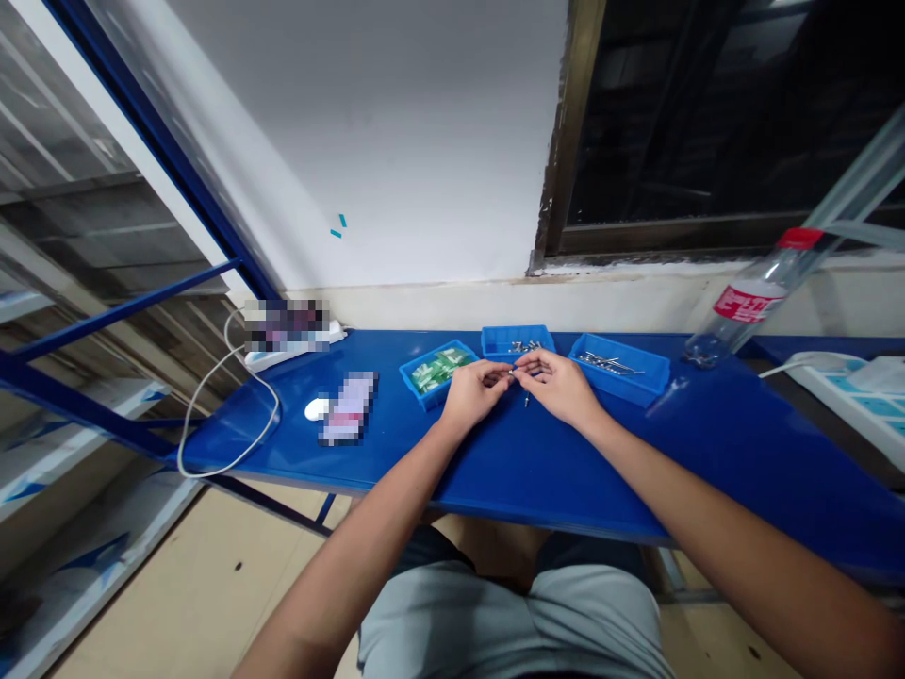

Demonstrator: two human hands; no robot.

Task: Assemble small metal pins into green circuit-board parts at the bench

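Observation:
My left hand [475, 389] and my right hand [552, 381] meet fingertip to fingertip over the blue table. Both are closed in a pinch around a small shiny metal part [511, 372], mostly covered by the fingers. Just under the right fingers another small metal piece [527, 400] shows against the tabletop. Left of the hands is a blue bin [426, 404] with green-and-white packets [439, 370]. Behind them stands a blue bin [499, 339] of small metal parts [527, 347]. To the right, a third blue bin [647, 379] holds thin metal rods [608, 364].
On the table's left lie a pixelated phone-like object [350, 407], a round white item [318, 409] and a white power strip [297, 349] with a looping cable [185, 434]. A red-capped plastic bottle [742, 302] leans at right, near a white-and-blue tray [859, 401]. A wall closes the back.

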